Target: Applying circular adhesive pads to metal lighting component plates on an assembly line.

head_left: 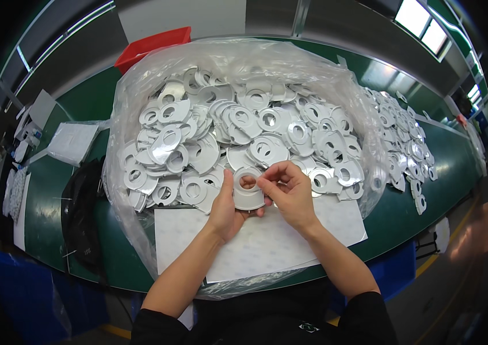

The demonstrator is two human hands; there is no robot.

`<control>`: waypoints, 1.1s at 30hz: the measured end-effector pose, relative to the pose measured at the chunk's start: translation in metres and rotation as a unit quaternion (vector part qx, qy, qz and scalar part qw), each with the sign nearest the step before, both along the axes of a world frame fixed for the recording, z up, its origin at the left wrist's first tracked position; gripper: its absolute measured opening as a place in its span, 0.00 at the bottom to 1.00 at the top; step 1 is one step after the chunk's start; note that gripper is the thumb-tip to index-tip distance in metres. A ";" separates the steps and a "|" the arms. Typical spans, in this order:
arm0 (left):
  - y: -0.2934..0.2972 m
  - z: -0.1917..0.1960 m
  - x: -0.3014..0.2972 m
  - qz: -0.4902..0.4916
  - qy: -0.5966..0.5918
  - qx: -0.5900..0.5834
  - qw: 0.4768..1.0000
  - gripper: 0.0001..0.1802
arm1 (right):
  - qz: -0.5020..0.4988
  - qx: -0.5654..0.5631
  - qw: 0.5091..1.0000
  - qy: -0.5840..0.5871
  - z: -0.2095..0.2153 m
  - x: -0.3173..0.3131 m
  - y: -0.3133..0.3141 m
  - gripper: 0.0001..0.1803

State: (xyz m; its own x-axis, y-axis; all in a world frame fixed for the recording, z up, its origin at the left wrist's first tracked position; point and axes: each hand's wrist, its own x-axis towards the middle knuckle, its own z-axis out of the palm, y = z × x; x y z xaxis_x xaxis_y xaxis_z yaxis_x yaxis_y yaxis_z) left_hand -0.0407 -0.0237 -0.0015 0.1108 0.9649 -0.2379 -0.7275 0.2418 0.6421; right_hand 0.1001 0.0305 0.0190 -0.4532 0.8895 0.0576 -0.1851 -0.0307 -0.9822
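**2 hands working 1 white disc at the centre of the frame**

While the left hand (228, 208) is cradling a white ring-shaped disc (248, 194) from below, with its thumb lying up the disc's left edge and its fingers curling under it, the right hand (290, 192) is pinching at the disc's top right rim, thumb and forefinger pressed together there. The disc is sitting just below the centre of the frame, above a white sheet (267, 241) that is lying on the green table (411, 213).

Directly behind the hands, a clear plastic bag (134, 115) is spreading open across the middle of the frame, holding a large heap of similar white and silvery discs (238, 126). A second pile of discs (399, 138) is lying loose on the table at the right. A red bin (152, 46) is showing at the upper left behind the bag, a black bag (83, 213) is slumping at the left edge of the table, and flat white packets (74, 141) are resting further left.
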 end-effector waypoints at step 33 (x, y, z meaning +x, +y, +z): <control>-0.004 0.003 0.002 0.041 0.068 0.020 0.997 0.07 | -0.239 0.547 0.739 -0.313 0.017 -0.005 -0.017 0.18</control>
